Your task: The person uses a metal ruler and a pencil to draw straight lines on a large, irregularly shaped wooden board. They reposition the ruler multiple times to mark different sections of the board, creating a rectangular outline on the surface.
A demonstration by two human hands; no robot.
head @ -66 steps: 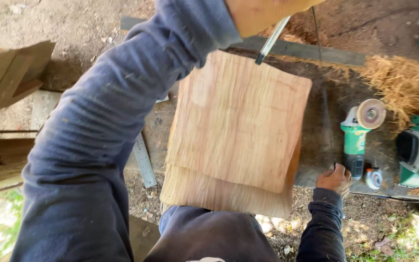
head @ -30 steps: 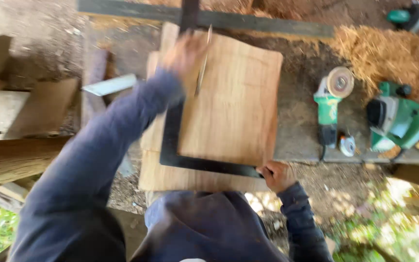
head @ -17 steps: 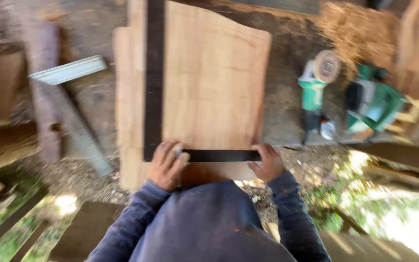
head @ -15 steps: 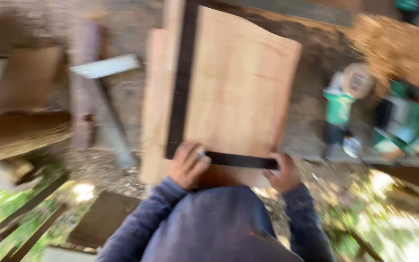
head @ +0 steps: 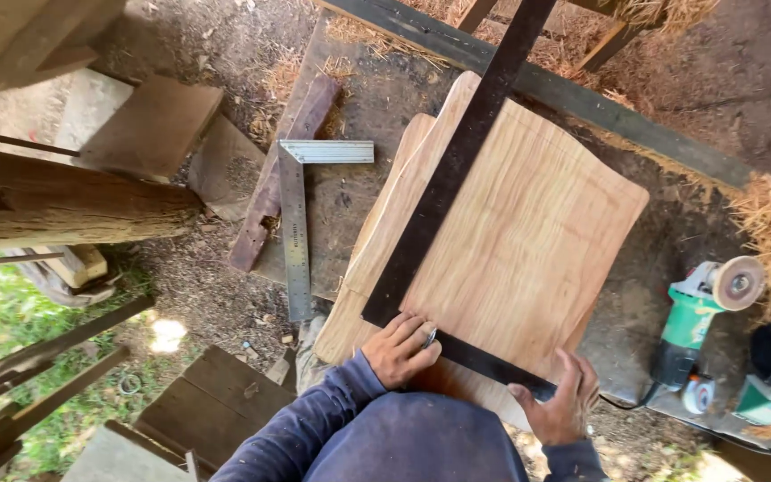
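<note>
While both hands are kept at the near edge of the work, the short arm of the black framing square [head: 443, 192] is pinned between them: the left hand [head: 401, 346] is curled down over the inner corner with a small metal tool tucked in its fingers, and the right hand [head: 562, 403] is spread, fingers closed over the short arm's free end. Beyond them, the long arm is laid along the left edge of the upper wooden board [head: 519, 241], its axis running up and away to the right. Farther left, a silver try square [head: 301, 210] lies apart on the bench [head: 350, 192].
</note>
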